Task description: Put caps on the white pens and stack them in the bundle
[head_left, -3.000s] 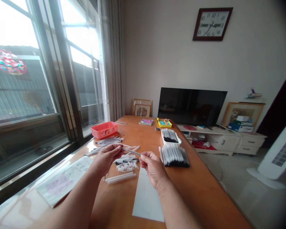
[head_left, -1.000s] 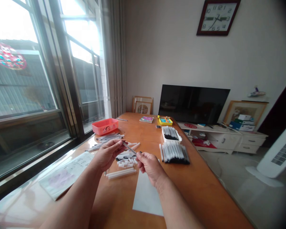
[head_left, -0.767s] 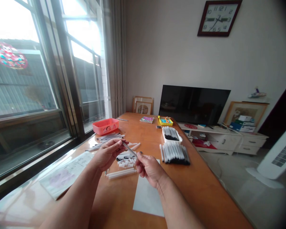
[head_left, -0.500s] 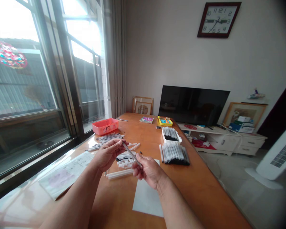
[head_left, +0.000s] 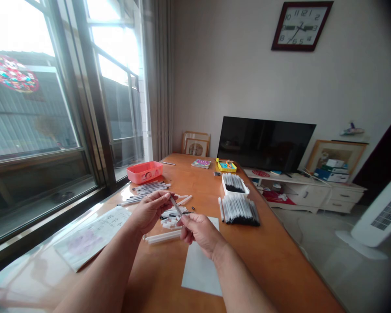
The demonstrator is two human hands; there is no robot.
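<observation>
Wooden table [head_left: 260, 256], occupying the near and central scene. At left lies a booklet [head_left: 94, 237]; a white sheet [head_left: 200, 271] lies near, partly hidden by the right forearm. A red open box [head_left: 144, 174] stands far left. At right, a row of black-ended pens [head_left: 239, 209] lies on the near side of a white tray [head_left: 242, 194] holding similar pens. The left hand [head_left: 151, 211] and right hand [head_left: 202, 232] pinch opposite ends of a slender tube [head_left: 176, 206], slanting from far left to near right above loose white pieces [head_left: 168, 225]. A small black piece [head_left: 193, 208] lies just beyond the right hand.
</observation>
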